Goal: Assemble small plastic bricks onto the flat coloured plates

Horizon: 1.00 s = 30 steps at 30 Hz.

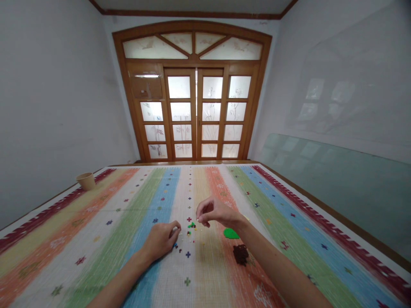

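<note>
Seemingly, right hand (pixel 218 210) fingers pinch tiny white piece (pixel 198 220); left hand (pixel 161 240) curled, hold unclear; small multicoloured plastic pieces (pixel 192 225) loose at its three o'clock.

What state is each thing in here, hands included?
Left hand: low at the cloth, fingers curled, grip unclear.
Right hand: raised, fingers bent inward, grip unclear.
Small pieces: loose, scattered.
Green piece: lying on the cloth.
Brown pieces: clustered together.
Cup: upright, contents not visible.
Tablecloth: spread out, lightly creased.
Doors: drawn nearly or fully together.
</note>
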{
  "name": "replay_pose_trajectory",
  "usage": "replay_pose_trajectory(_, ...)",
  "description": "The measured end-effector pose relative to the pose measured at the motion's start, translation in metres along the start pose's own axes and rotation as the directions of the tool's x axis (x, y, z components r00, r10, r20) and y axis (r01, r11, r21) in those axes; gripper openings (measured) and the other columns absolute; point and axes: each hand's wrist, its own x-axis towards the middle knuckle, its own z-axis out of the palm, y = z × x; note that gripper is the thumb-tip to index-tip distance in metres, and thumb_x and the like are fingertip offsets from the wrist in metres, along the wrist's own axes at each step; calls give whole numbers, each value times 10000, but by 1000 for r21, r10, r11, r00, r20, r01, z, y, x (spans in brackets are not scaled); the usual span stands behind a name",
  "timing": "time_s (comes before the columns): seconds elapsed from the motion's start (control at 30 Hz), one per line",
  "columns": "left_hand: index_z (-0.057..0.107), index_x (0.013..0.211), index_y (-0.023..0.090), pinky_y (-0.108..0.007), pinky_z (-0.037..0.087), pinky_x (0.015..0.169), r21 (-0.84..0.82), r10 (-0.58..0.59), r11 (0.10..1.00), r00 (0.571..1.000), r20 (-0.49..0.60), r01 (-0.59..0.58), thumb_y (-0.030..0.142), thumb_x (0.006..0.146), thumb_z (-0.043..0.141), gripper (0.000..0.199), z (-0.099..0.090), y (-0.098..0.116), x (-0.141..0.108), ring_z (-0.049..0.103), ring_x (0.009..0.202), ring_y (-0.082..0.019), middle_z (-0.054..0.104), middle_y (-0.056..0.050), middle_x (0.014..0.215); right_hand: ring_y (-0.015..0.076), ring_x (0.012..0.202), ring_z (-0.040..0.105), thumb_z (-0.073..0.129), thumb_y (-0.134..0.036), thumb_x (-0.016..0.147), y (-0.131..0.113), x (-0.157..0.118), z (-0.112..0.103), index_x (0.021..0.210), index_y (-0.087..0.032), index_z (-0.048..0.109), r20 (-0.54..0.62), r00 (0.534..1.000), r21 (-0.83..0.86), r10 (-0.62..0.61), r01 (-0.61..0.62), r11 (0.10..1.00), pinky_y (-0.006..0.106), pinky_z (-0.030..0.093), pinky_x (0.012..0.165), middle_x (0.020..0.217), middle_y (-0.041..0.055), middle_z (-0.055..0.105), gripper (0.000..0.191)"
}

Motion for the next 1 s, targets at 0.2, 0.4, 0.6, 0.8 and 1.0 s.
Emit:
replay_pose_trajectory(0.2,674,946,223,-248,359,611,0,-8,1000,1000,-4,8,342,957,414,286,-1,1,0,627,603,-171,651,-3,603,69,459,492,843,-341,661,4,1,1,676,-134,686,20,1000,29,-6,6,1000,207,383,472,530,-44,577,261)
replay_pose_trajectory(0.4,670,948,222,-253,349,607,8,-9,1000,1000,-2,9,336,962,407,287,-1,2,0,632,611,-176,656,-9,610,66,455,488,850,-302,648,5,1,-1,690,-130,703,34,999,63,-12,10,998,201,374,467,528,-39,588,230)
replay_pose_trajectory(0.6,667,936,222,-255,350,608,-6,-12,1000,1000,-5,12,334,953,418,274,-1,1,0,630,608,-170,656,-5,608,71,459,495,849,-352,651,3,0,0,696,-134,710,18,1000,-2,-14,14,1000,203,382,459,534,-32,593,262)
replay_pose_trajectory(0.8,670,944,225,-258,342,607,15,-12,1000,1000,0,12,337,962,409,285,-1,2,0,627,608,-174,664,-9,629,90,500,541,815,-389,714,-1,0,12,741,-137,731,-40,988,-179,-150,141,974,202,412,454,600,9,643,267)
replay_pose_trajectory(1.0,677,957,219,-266,337,599,35,-9,999,1000,-12,10,342,968,406,297,0,1,0,643,635,-190,688,-20,658,102,497,542,760,-387,781,-13,-4,30,712,-144,734,-61,927,-438,-369,307,845,225,434,483,592,27,657,254)
